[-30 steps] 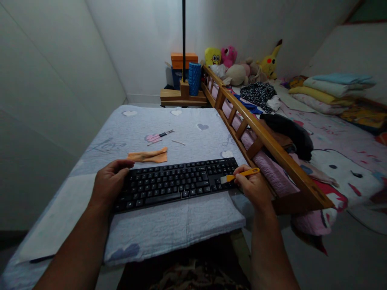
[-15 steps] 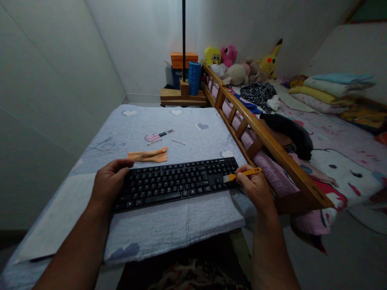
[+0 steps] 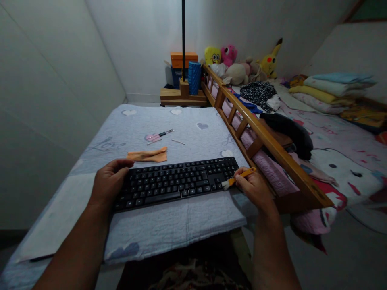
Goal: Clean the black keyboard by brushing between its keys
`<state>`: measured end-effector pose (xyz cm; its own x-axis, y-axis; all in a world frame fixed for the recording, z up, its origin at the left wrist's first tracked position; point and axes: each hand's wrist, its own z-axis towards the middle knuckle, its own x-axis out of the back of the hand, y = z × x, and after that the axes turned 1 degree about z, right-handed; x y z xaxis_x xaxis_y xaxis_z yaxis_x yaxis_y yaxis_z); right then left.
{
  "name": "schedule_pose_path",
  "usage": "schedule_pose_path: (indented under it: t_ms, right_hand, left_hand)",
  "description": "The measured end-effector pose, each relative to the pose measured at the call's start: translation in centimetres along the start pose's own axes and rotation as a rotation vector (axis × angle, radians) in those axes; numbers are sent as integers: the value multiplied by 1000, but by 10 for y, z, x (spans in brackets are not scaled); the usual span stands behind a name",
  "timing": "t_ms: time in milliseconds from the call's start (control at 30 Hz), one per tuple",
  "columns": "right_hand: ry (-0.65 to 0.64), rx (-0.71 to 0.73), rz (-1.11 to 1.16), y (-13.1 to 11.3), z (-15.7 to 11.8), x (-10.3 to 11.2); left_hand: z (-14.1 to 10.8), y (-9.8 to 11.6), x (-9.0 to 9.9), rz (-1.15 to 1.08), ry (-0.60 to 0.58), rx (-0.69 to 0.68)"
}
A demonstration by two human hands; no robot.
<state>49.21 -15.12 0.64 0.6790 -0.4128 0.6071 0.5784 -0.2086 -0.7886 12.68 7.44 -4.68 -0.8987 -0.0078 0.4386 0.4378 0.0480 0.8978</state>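
A black keyboard (image 3: 172,181) lies on the pale blue cloth, slightly tilted. My left hand (image 3: 110,181) grips its left end, thumb on top, with the other fingers partly hidden. Between the fingers of my right hand (image 3: 249,183) is the yellow handle of a small brush (image 3: 232,182). The pale bristles touch the keyboard's lower edge near the arrow keys. Behind the keyboard sits a folded orange cloth (image 3: 148,155). Farther back are a pink-and-black tool (image 3: 160,135) and cotton swabs (image 3: 178,141).
A wooden bed rail (image 3: 260,133) runs close along the right side. Beyond it, the bed holds clothes (image 3: 258,96), folded bedding and plush toys. A black pole (image 3: 183,40) on a wooden base stands at the back, beside a blue cylinder (image 3: 194,78) and an orange box (image 3: 184,59).
My right hand has shifted slightly left and down with the brush. The bristles moved from above the arrow keys to the keyboard's lower edge. My left hand has stayed in place.
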Motion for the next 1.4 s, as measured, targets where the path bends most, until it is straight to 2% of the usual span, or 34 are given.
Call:
schedule_pose_path:
  t_ms: [133,267,400,500,633,767,833,933,1067,1233,1400]
  right_hand:
    - [38,12,24,-4,-3,4]
    - [-76,43,150,-8,-4,-12]
    - [-143,65,116,-8,-1,-22]
    - [-67,52,1,-5,0,-13]
    - [46,31,-126,4,-1,9]
    - [138,42,-141,7,1,20]
    - [107,71,-64,1,7,16]
    - [-17,124,61,-14,25,2]
    - [-103,187,109,-27,56,-21]
    - [-108,188,73,-19,79,-39]
    - [-86,192,58,-7,84,-40]
  left_hand:
    - [-1,2,0,2,9,9]
    - [-3,5,0,9,15,17]
    - [-3,4,0,9,12,17]
    - [-2,4,0,-11,12,5]
    - [-3,6,0,-5,14,14]
    - [-3,7,0,-19,7,13]
    - [-3,6,-1,-13,7,6]
    - [-2,2,0,1,3,-1]
    - [1,-3,0,6,-3,-1]
    - [0,-3,1,27,-11,-6]
    - [0,0,0,20,-8,-7]
